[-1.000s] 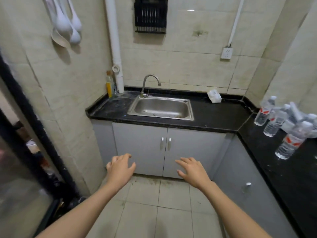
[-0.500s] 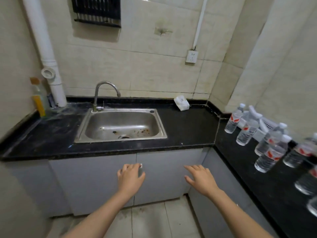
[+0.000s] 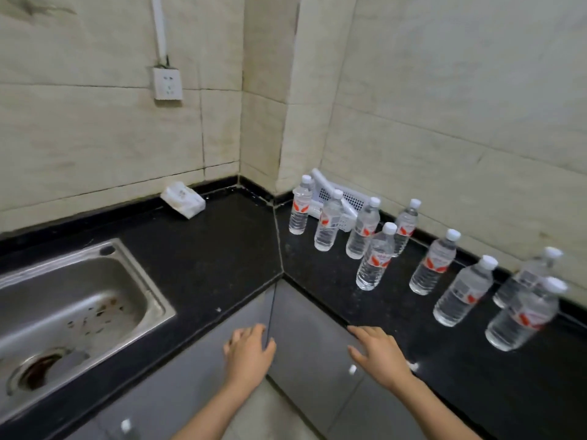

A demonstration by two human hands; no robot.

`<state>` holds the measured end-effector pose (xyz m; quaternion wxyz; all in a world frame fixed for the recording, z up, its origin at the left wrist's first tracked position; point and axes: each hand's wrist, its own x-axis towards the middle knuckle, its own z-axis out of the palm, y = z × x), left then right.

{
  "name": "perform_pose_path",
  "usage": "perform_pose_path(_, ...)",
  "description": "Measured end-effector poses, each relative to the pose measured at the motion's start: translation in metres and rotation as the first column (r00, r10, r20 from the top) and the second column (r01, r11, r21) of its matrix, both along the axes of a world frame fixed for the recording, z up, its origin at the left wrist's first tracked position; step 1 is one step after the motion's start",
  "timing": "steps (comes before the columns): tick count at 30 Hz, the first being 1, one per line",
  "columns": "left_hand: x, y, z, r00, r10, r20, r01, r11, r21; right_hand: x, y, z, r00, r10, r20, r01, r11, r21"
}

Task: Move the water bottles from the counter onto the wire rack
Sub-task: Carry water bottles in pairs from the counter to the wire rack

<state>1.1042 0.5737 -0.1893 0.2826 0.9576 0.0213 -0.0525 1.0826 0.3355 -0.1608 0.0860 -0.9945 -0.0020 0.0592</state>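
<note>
Several clear water bottles with white caps and red labels stand on the black counter (image 3: 317,281) along the right wall. The farthest bottle (image 3: 299,206) is near the corner, a nearer one (image 3: 374,260) stands forward of the row, and the closest (image 3: 524,315) is at the right edge. My left hand (image 3: 249,350) hovers with relaxed fingers in front of the grey cabinet doors. My right hand (image 3: 376,352) reaches over the counter's front edge, fingers spread, holding nothing and well short of the bottles. No wire rack is in view.
A steel sink (image 3: 63,312) is set into the counter at the left. A white packet (image 3: 182,198) lies by the back wall. A white perforated plastic basket (image 3: 346,198) leans in the corner behind the bottles. A wall socket (image 3: 167,83) hangs above.
The view has swung right and closer to the counter corner, bringing the bottles to the centre right. Both hands have stayed out in front, empty, now near the counter edge.
</note>
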Motion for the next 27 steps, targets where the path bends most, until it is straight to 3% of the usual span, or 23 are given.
perform_pose_path(7,0.103,-0.075,0.01,0.995,-0.081,0.051,0.079,0.997,0.025,0.082,-0.051,-0.012,0.984,-0.16,0.072,0.139,0.961,0.241)
perform_pose_path(12,0.169,-0.097,0.018,0.996,0.041,0.081,-0.035,0.997,-0.064,0.158,-0.056,-0.007,0.985,-0.142,0.095,0.097,0.923,0.373)
perform_pose_path(16,0.195,-0.1,0.001,0.989,0.149,-0.016,-0.15,0.976,-0.161,0.201,-0.047,-0.013,0.99,-0.124,0.072,0.082,0.9,0.429)
perform_pose_path(21,0.231,-0.093,-0.017,0.979,0.187,-0.083,-0.199,0.965,-0.17,0.246,-0.027,-0.024,0.992,-0.123,0.028,0.094,0.867,0.489)
perform_pose_path(27,0.308,-0.087,-0.022,0.973,0.209,-0.097,-0.229,0.928,-0.295,0.304,-0.001,-0.025,0.925,-0.371,0.079,0.222,0.699,0.679)
